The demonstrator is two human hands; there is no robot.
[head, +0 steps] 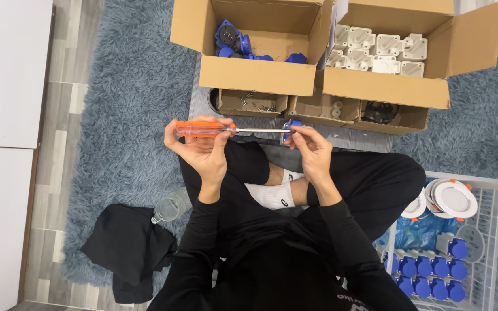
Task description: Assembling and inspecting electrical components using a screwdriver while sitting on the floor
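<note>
Two open boxes ahead on rug; basket right; cloth left.

An orange-handled screwdriver, a blue plug part, brown cardboard boxes and a grey-blue shaggy rug.

Just one view here, from the cam strapped to my head, pointing nearly straight down at my lap. My crossed legs fill the bottom middle, and my left hand and right hand sit close to dead centre, pretty near the lens. The top of the frame is what's in front of me: two open cardboard boxes on the shaggy grey-blue rug. A white wire basket clips the lower right corner.
</note>
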